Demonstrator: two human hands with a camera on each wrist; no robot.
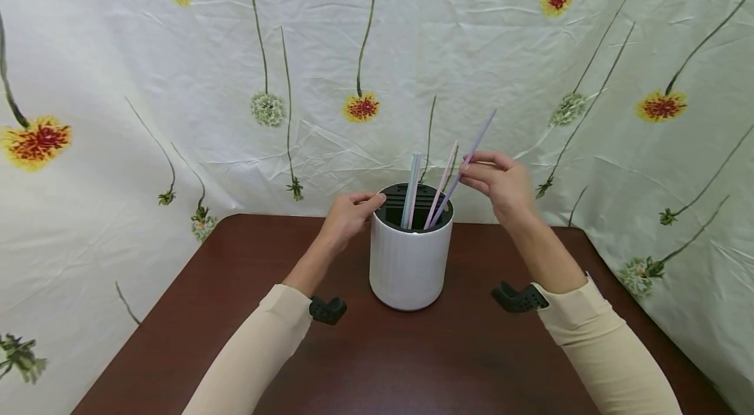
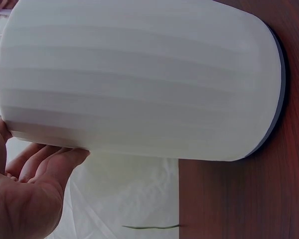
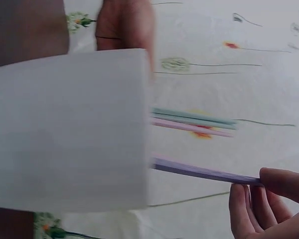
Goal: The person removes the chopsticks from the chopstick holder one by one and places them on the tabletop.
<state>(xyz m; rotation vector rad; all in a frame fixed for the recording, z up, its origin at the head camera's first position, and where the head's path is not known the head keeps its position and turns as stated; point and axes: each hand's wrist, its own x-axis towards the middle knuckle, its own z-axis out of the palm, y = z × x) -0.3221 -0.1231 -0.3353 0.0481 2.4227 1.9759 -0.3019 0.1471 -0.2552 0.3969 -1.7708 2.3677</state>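
A white utensil holder (image 1: 410, 271) with a black divided insert (image 1: 393, 194) stands upright on the table. My left hand (image 1: 349, 213) grips its left rim, thumb on the top edge and fingers against the outer wall. Between thumb and fingertips my right hand (image 1: 499, 182) pinches a purple chopstick (image 3: 204, 172) near its upper part. That chopstick leans to the right, its lower end down inside the holder. Pale green chopsticks (image 3: 194, 118) and a pink one stand together in the middle. Another pink chopstick (image 1: 443, 182) leans just left of the purple one. The lower ends are hidden inside.
The dark red-brown table (image 1: 389, 362) reaches back to a white flower-patterned cloth (image 1: 212, 61), which hangs behind and along both sides. A black wrist strap mount (image 1: 327, 311) sits on the left wrist, and a similar one (image 1: 520, 297) on the right.
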